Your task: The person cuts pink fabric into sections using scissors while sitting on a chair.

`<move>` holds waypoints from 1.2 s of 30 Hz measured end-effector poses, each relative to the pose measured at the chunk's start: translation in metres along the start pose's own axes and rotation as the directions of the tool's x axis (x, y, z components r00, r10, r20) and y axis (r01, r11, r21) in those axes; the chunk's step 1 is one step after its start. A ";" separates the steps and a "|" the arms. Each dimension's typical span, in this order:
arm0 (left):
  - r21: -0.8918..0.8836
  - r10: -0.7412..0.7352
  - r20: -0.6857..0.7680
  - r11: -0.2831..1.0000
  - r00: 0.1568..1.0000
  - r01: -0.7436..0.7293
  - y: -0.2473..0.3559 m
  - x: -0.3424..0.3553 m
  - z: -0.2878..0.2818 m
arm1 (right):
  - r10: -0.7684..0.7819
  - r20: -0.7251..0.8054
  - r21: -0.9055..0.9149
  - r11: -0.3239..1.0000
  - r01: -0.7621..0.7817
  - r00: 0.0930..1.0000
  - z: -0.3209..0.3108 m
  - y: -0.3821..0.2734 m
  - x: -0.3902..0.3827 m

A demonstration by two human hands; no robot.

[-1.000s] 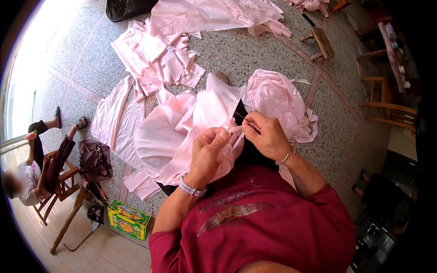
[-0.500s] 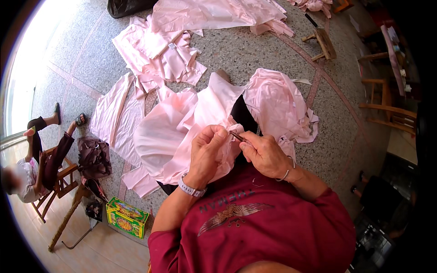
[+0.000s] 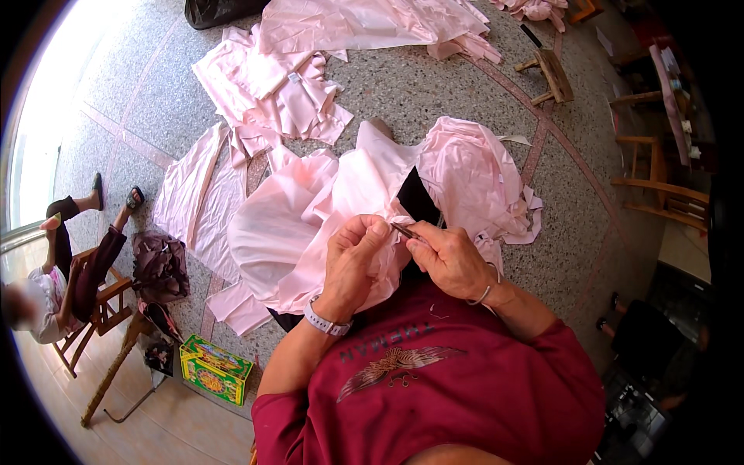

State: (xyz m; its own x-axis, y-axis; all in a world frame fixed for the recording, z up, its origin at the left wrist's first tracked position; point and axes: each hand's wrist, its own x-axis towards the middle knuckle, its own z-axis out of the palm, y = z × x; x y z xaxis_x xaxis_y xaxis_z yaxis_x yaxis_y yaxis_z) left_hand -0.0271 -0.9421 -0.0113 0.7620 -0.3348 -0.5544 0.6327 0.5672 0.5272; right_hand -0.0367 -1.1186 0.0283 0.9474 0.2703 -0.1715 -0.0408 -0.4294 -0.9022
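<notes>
Pale pink cloth (image 3: 298,213) lies gathered across my lap in loose folds. My left hand (image 3: 355,252) pinches a bunched edge of it between thumb and fingers. In my right hand (image 3: 446,260) is a small dark metal tool (image 3: 404,231) that looks like thread snips, its tip against the pinched edge. The two hands are close together, fingertips almost meeting. The cloth and fingers hide the exact spot where the tip touches. A second heap of pink cloth (image 3: 473,167) rests just beyond my right hand.
More pink garments (image 3: 267,85) spread over the speckled floor ahead. A low wooden stool (image 3: 552,77) stands far right, with wooden chairs (image 3: 666,198) along that side. At left are a seated person (image 3: 58,298), a dark crumpled bag (image 3: 160,267) and a green and yellow box (image 3: 215,370).
My hands stay almost in place, the tool shifting only very slightly at the pinched cloth edge. The cloth has barely moved.
</notes>
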 end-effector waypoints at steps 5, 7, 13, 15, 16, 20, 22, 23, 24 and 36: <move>0.008 -0.003 -0.010 1.000 1.000 0.004 -0.001 0.001 -0.001 | 0.016 0.032 -0.006 1.000 -0.016 0.999 -0.001 0.002 0.000; 0.011 -0.004 -0.013 1.000 1.000 0.004 0.000 0.001 -0.001 | 0.070 0.071 -0.001 0.998 -0.070 0.995 -0.004 -0.002 0.001; 0.011 0.000 0.004 1.000 1.000 0.000 -0.002 0.002 -0.003 | 0.063 0.068 0.007 0.998 -0.064 0.996 -0.003 0.000 0.000; 0.009 0.001 -0.010 1.000 1.000 -0.001 0.000 0.000 0.000 | 0.085 0.069 0.024 0.996 -0.087 0.994 -0.004 -0.001 -0.001; 0.008 0.002 -0.018 1.000 1.000 -0.002 0.000 0.000 0.001 | 0.095 0.071 0.032 0.995 -0.098 0.993 -0.004 -0.002 -0.001; 0.014 0.011 -0.009 1.000 1.000 -0.011 -0.002 0.001 -0.003 | 0.090 0.076 0.017 0.996 -0.091 0.993 -0.005 -0.002 0.000; 0.017 0.013 -0.013 1.000 1.000 -0.013 -0.003 0.001 -0.003 | 0.071 0.073 0.012 0.997 -0.072 0.995 -0.004 0.000 -0.001; 0.024 0.013 -0.007 1.000 1.000 -0.013 -0.003 0.001 -0.003 | 0.071 0.070 0.012 0.997 -0.072 0.995 -0.004 0.000 0.000; 0.030 0.013 -0.001 0.999 1.000 -0.013 -0.003 0.000 -0.003 | 0.071 0.067 0.012 0.997 -0.072 0.995 -0.004 0.000 0.000; 0.040 0.004 -0.005 0.999 1.000 -0.004 -0.005 -0.003 0.002 | 0.145 -0.045 0.380 0.918 -0.117 0.988 -0.010 0.003 0.009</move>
State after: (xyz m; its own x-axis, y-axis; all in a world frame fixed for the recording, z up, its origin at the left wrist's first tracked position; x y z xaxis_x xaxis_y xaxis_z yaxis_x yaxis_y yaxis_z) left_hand -0.0322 -0.9452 -0.0108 0.7638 -0.3288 -0.5554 0.6350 0.5376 0.5549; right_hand -0.0251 -1.1258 0.0277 0.9448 0.1662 -0.2824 -0.2691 -0.0983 -0.9581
